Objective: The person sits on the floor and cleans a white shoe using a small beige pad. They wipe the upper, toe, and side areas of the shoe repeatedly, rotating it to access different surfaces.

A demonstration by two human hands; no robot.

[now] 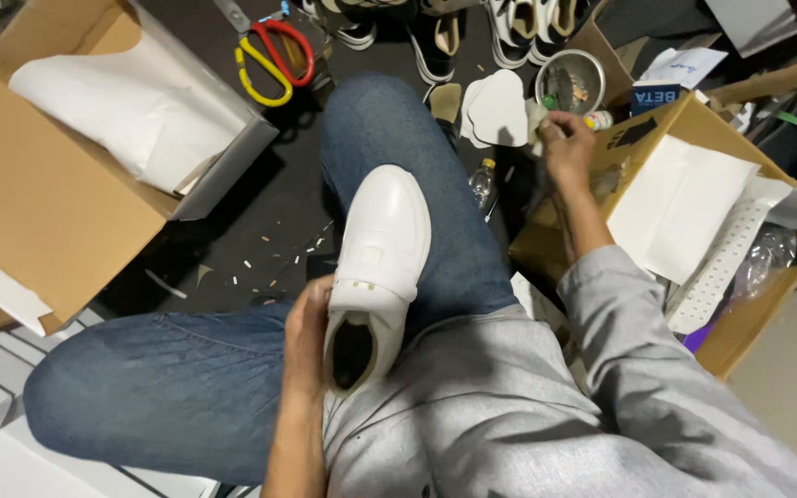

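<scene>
Hands apart: left (306,327) gripping white shoe (380,267), right (566,143) outstretched, pinching cloth (539,118).

I sit on a dark floor (260,212) littered with small paper scraps. Left of my knee stands an open cardboard box (39,194) holding white paper; beyond it lie scissors (274,51); farther off, shoes (435,32) line up.

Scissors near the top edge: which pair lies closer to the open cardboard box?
The yellow-handled scissors; they lie left of the red-handled pair, nearer the open cardboard box holding white paper.
</scene>
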